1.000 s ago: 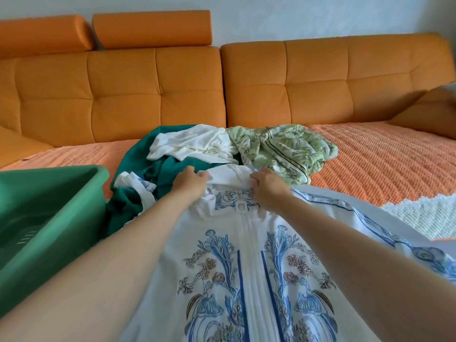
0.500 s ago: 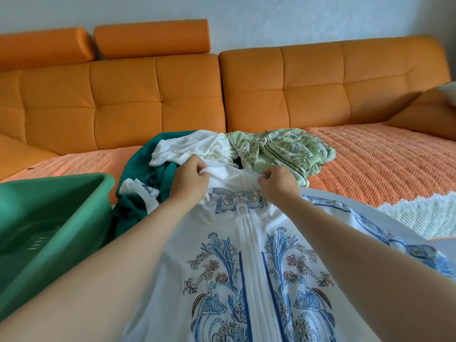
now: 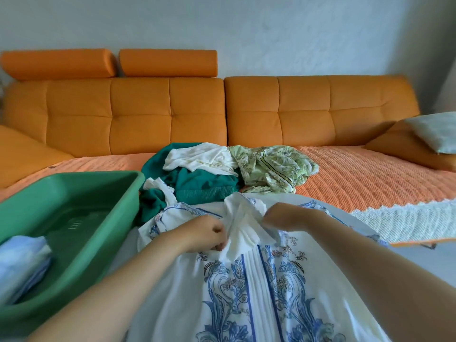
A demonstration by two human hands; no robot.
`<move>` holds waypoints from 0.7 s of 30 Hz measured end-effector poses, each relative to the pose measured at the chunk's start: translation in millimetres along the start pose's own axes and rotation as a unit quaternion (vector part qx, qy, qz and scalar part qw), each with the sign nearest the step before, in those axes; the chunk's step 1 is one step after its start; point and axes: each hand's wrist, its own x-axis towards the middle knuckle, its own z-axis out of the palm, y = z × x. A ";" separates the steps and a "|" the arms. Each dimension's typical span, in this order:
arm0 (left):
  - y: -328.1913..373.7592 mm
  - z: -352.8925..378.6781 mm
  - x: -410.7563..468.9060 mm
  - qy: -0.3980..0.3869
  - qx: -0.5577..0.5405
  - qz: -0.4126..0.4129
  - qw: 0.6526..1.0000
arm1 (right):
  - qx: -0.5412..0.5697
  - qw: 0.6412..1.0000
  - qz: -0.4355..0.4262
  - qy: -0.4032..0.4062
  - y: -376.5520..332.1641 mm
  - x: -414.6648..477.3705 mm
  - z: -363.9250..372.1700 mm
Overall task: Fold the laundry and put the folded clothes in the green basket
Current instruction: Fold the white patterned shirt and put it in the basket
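Curled tight on a bunched-up fold of the white garment (image 3: 246,287) with blue floral print: the fingers (image 3: 218,229) of the left hand (image 3: 204,232) on one side, the right hand (image 3: 283,215) on the other, with the crumpled fold upright between them. Rest of that garment spread flat from under the fingers back toward the person, beneath both forearms.

Left of the left fingers, near but apart: one green basket (image 3: 103,177), with one folded pale blue cloth (image 3: 22,262) in its near corner.

Just beyond the fingers, a heap of three unfolded pieces: one teal garment (image 3: 197,186), one plain white garment (image 3: 199,156) on top of it, one leaf-print green garment (image 3: 271,166) touching both on the right.

Behind the heap, the orange sofa (image 3: 172,107). Right of the right fingers, an orange cover (image 3: 357,174) with a white lace edge.
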 end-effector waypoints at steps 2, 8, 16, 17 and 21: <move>0.0 1.3 2.1 0.087 0.009 0.016 0.996 | -0.026 0.998 0.032 0.050 0.1 -3.8 10.8; -7.5 9.4 18.7 0.132 0.049 -0.004 0.990 | 0.073 0.984 -0.011 0.163 -18.8 3.2 21.9; -10.7 -0.2 31.1 0.103 -0.019 -0.116 0.988 | 0.079 0.988 0.056 0.122 -33.8 14.5 27.4; -8.8 -2.9 29.4 0.148 -0.054 -0.088 0.984 | 0.073 0.988 0.061 0.126 -34.1 13.4 27.3; 1.1 -24.7 14.7 0.453 -0.145 0.005 0.880 | 0.076 0.973 0.047 0.214 -32.2 2.4 18.1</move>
